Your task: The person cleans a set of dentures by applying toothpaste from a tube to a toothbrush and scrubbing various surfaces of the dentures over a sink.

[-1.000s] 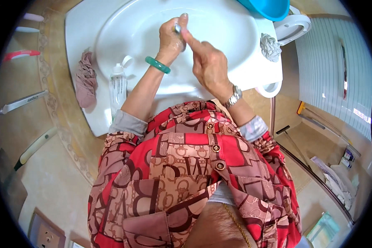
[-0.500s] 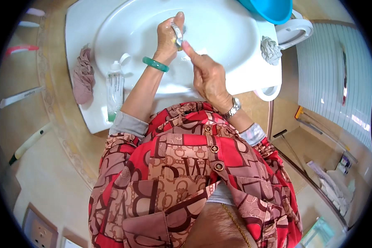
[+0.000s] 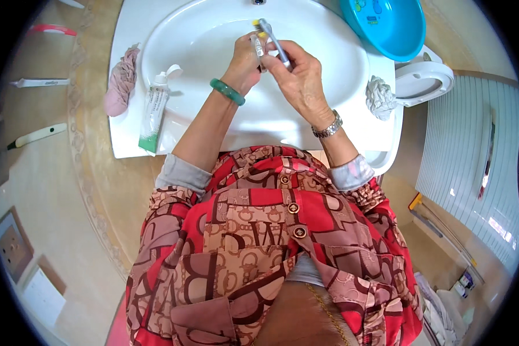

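Note:
Over the white sink [image 3: 190,34], my left hand [image 3: 243,64] is closed round a shiny silver band [image 3: 258,47], partly hidden by the fingers. A green bangle sits on my left wrist. My right hand [image 3: 301,75] grips a toothbrush [image 3: 277,44] with a grey handle and yellow bristles. Its head points up and away from me, just beyond the band. The fingers of both hands meet close together. A white and green toothpaste tube [image 3: 154,109], its flip cap up, lies on the counter left of the sink.
A crumpled pinkish cloth [image 3: 122,83] lies at the counter's left edge. On the right are a white crumpled mesh puff [image 3: 380,97] and a blue basin [image 3: 392,32]. Beyond the counter stands a toilet with its seat [image 3: 424,83] in view.
The toothbrush now shows plainly in my right hand, raised above the band; before, my right finger pointed at the band. The view has shifted, showing more of the basin.

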Motion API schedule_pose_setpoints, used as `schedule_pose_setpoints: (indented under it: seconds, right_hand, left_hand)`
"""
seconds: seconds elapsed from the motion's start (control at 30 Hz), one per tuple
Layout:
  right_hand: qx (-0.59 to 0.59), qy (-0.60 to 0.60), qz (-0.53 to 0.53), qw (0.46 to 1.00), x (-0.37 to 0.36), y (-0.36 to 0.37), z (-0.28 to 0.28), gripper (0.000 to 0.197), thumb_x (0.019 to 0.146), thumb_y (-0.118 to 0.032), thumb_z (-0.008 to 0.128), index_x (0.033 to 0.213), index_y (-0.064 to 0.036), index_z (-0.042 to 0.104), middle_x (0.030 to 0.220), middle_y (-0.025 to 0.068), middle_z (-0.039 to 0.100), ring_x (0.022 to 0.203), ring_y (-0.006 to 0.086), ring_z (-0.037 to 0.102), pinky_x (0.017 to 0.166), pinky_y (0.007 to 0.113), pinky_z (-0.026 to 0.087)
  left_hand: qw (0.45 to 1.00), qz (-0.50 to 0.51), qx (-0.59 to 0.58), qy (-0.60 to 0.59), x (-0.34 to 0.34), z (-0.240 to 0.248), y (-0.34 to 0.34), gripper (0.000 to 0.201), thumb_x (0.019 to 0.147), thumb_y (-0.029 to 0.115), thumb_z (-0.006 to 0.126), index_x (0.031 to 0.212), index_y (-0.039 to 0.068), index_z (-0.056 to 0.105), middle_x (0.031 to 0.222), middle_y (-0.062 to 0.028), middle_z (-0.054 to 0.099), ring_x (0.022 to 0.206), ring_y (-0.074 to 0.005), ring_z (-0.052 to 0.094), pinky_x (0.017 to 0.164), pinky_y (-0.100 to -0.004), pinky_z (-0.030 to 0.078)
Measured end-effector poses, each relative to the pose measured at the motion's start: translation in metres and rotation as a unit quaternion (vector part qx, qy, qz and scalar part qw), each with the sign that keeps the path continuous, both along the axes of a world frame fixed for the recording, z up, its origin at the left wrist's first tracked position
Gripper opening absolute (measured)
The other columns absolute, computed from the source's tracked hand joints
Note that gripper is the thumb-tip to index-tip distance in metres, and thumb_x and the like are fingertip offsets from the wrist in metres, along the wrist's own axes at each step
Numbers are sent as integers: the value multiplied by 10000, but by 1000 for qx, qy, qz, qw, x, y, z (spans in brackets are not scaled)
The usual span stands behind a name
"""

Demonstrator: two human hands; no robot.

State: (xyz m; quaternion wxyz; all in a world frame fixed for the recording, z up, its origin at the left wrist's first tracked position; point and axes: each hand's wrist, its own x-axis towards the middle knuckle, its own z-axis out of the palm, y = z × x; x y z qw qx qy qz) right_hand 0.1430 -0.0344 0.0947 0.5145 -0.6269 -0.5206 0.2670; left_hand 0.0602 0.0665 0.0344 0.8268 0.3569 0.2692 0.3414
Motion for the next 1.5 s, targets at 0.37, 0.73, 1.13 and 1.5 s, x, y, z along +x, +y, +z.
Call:
schedule_pose_setpoints:
  seconds: [0.37,0.73,1.13,1.5]
  right_hand:
    - [-79,233,47,968,24,6,7,33,826,-52,622,841,-33,600,619,-24,526,483,26,423,426,176,325]
    - [-56,155,44,985,33,8,0,88,811,-112,642,810,-26,626,682,-13,559,556,22,431,483,203,355]
    - [-60,154,13,986,23,16,17,339,938,-169,413,1226,-36,532,691,-9,523,492,37,401,406,183,339]
    - [-142,181,54,972,4,-2,-1,337,934,-165,432,1239,-59,531,649,-7,521,504,54,450,456,195,378]
  left_hand:
    - [996,14,81,38,-1,30,3,185,883,209,572,856,30,536,708,-20,536,621,-112,502,564,-281,413]
    - [996,10,-33,-87,4,42,-10,368,914,356,521,1098,37,521,841,-41,563,812,-151,546,743,-311,470]
    - [906,11,-319,-278,-23,34,29,366,812,354,556,603,73,447,650,-52,427,578,-150,400,536,-253,376]
    - [882,177,-369,-233,-36,15,49,400,870,379,502,677,45,395,652,-71,427,603,-202,432,560,-336,431]
